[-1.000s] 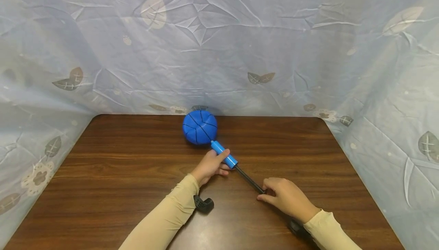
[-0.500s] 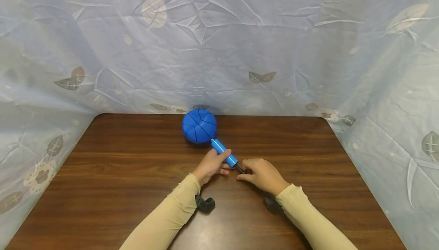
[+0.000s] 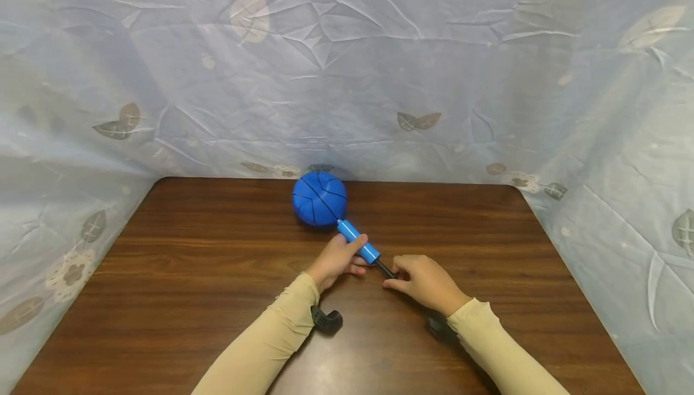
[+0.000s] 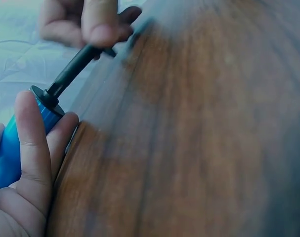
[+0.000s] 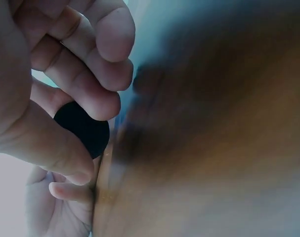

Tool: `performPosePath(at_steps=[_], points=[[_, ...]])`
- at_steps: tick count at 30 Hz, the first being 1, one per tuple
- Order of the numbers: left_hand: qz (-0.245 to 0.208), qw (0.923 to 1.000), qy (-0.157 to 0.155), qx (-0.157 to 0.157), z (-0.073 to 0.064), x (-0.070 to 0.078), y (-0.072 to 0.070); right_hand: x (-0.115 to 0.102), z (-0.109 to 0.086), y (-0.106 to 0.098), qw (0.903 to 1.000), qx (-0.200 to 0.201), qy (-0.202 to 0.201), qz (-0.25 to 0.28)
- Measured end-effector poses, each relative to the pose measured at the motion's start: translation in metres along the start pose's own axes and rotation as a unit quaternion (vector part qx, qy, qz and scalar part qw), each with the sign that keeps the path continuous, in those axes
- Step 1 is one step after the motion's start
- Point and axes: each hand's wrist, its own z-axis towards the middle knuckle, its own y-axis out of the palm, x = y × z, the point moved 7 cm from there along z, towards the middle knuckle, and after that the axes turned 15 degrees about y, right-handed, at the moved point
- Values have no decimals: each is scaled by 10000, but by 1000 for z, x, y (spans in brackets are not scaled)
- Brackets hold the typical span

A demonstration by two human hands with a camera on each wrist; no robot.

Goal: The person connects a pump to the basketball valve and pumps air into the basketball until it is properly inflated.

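A blue ball with black lines and a dented top sits near the table's back edge. A hand pump with a light-blue barrel points at it, its front end right at the ball's lower right side. My left hand grips the barrel, thumb over the top. At the pump's rear end, my right hand pinches the black plunger handle between thumb and fingers. A short length of the black plunger rod shows between barrel and handle in the left wrist view.
The brown wood-grain table has a patterned light-blue cloth hanging behind it and at both sides. Black camera mounts sit at both wrists, close over the tabletop.
My right hand has pushed the plunger far into the barrel, up and left, then drawn it back slightly. The left hand stays on the barrel; the ball's dents look a little shallower.
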Motion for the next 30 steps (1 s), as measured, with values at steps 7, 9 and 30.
performPosePath(at_steps=[7,9,30], points=[[-27,10000,14,5,0,0,1,11,-24,-6,9998,-126,65,-100],[-22,10000,7,23,-1,0,1,11,-25,-6,9998,-113,32,-136],[273,9996,-8,92,0,-1,-1,-12,16,0,9998,69,-176,-25]])
